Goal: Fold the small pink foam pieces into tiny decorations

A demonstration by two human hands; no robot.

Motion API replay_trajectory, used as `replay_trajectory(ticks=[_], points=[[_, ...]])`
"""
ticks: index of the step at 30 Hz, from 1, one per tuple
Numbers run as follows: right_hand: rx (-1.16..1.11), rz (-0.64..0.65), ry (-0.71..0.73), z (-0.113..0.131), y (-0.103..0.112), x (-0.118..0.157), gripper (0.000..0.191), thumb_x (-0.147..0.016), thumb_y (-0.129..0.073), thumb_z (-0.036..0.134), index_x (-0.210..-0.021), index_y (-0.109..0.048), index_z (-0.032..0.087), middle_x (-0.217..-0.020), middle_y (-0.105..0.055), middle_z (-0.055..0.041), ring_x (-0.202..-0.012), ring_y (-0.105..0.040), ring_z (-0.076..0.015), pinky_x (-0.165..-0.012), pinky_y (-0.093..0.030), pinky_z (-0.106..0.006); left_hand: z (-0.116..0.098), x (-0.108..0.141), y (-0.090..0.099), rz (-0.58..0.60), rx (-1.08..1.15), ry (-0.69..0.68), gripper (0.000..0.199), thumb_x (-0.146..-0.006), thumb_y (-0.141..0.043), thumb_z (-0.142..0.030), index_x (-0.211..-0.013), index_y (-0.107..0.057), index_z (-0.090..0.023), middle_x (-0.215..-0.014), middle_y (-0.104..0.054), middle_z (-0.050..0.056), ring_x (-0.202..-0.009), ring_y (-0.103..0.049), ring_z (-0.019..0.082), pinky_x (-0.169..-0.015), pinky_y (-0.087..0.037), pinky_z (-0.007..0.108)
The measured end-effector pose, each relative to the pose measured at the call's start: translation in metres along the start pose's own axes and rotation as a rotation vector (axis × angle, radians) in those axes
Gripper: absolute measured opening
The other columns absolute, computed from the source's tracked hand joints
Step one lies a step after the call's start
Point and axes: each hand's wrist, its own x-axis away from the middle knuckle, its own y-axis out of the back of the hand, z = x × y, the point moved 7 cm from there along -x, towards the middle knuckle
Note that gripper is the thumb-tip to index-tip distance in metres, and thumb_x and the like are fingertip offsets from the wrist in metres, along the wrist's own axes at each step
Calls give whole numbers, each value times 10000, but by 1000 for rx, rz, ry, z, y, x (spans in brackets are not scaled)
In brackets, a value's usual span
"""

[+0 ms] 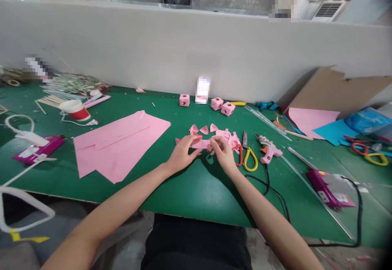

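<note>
Between my two hands, just above the green table (183, 196), is a strip of pink paper (201, 143). My left hand (183, 152) grips its left end, thumb below and fingers above. At the right end, the fingertips of my right hand (221, 149) pinch the paper. Small folded pink paper pieces (203, 130) lie just beyond my hands, and a heap of pink cut pieces (232, 138) sits behind my right hand. Scissors (251, 158) with red and yellow handles rest right of that hand. Farther back stand pink paper cubes (184, 100) with dark diamond-shaped openings.
Large pink sheets (122, 147) lie on the left, near a red and white cup (75, 110). A pink glue gun (270, 150) with a black cord lies right of the scissors. Purple power strips (326, 190) sit at both sides. A pale partition (137, 49) closes off the back.
</note>
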Motion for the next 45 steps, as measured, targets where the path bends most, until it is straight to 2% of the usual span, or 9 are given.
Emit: replay_trajectory(ticks=[6, 14, 19, 26, 29, 32, 37, 41, 45], points=[[18, 106, 41, -4, -11, 3, 523, -748, -760, 466, -1152, -526, 230, -968, -628, -38, -736, -634, -160, -572, -501, -268, 11, -2, 0, -7, 195, 203, 384, -853, -682, -354, -1179, -558, -194, -1173, -680, 98, -1075, -660, 228, -878, -553, 353], [110, 70, 55, -4, -7, 3, 463, -774, -736, 461, -1124, -564, 212, -959, -615, -40, -770, -636, -170, -620, -503, -293, 24, 0, -12, 76, 435, 324, 451, -823, -701, -339, -1198, -509, -180, -1148, -676, 126, -1101, -653, 249, -864, -550, 361], [93, 67, 56, -1, -8, 3, 443, -771, -740, 449, -1108, -567, 219, -923, -643, -35, -786, -640, -178, -622, -499, -291, 26, 1, -13, 107, 490, 405, 485, -791, -724, -331, -1188, -494, -174, -1143, -674, 138, -1104, -650, 265, -867, -535, 376], [99, 69, 59, 1, -8, 4, 429, -776, -734, 437, -1108, -570, 219, -936, -640, -37, -765, -640, -173, -613, -498, -297, 30, 1, -16, 115, 568, 402, 459, -806, -711, -350, -1175, -499, -178, -1140, -672, 128, -1104, -647, 258, -847, -537, 357], [112, 68, 54, -1, -8, 4, 426, -772, -735, 427, -1105, -570, 218, -962, -633, -44, -760, -639, -171, -605, -499, -295, 35, 0, -18, 101, 616, 414, 448, -816, -697, -370, -1168, -498, -178, -1112, -680, 115, -1030, -670, 237, -818, -545, 343], [126, 62, 55, -2, -6, 4, 410, -774, -728, 406, -1104, -572, 220, -969, -631, -47, -773, -636, -174, -612, -504, -296, 38, 0, -18, 79, 640, 453, 431, -829, -674, -405, -1151, -504, -175, -1074, -690, 102, -918, -679, 205, -717, -541, 294], [154, 82, 65, 1, -7, 5, 371, -794, -671, 333, -1135, -572, 226, -1024, -618, -53, -800, -624, -166, -618, -508, -283, 34, -1, -14, 47, 606, 465, 389, -862, -623, -440, -1128, -530, -171, -860, -676, 25, -715, -620, 133, -643, -504, 244], [181, 72, 73, 1, -6, 5, 308, -794, -626, 279, -1092, -573, 220, -1016, -644, -51, -867, -632, -180, -646, -503, -274, 32, -1, -13, 52, 599, 469, 394, -863, -609, -458, -1125, -533, -174, -774, -642, -2, -651, -587, 129, -604, -512, 247], [204, 43, 72, -4, -4, 3, 257, -788, -639, 293, -1023, -576, 210, -962, -663, -52, -835, -637, -188, -642, -500, -284, 31, -2, -14, 69, 578, 457, 391, -872, -598, -464, -1126, -535, -175, -698, -621, -16, -605, -594, 135, -600, -526, 262]])
